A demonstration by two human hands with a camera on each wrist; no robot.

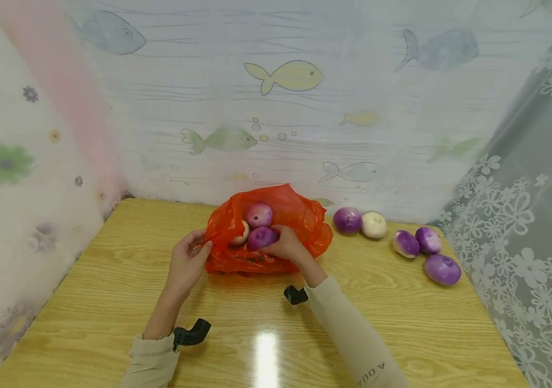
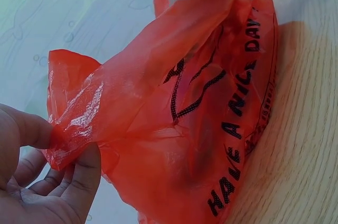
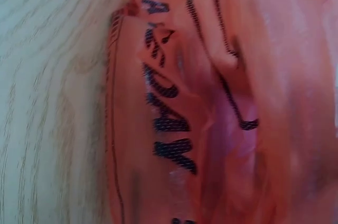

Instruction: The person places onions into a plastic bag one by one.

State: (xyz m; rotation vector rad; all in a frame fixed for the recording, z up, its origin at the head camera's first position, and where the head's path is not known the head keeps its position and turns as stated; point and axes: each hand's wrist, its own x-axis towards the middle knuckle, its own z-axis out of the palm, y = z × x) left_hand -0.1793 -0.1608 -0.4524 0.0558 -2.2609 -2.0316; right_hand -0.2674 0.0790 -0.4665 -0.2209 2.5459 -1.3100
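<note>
A red plastic bag (image 1: 305, 215) lies on the table with its mouth open. Inside are a purple-pink turnip (image 1: 259, 215) at the back, a pale one (image 1: 241, 235) partly covered by the bag's left side, and a purple one (image 1: 262, 238) in front. My right hand (image 1: 289, 248) reaches into the mouth and holds the front purple turnip. At the bag's left edge, my left hand (image 1: 188, 264) pinches the plastic between thumb and fingers. Black lettering on the bag (image 2: 158, 108) shows in the left wrist view. In the right wrist view, red plastic (image 3: 142, 171) hides the right hand.
Right of the bag, a purple turnip (image 1: 347, 220) and a whitish one (image 1: 374, 224) sit side by side. Farther right is a group of three, including a purple turnip (image 1: 443, 269) near the wooden table's (image 1: 237, 350) right edge. A fish-patterned curtain (image 1: 295, 118) hangs behind.
</note>
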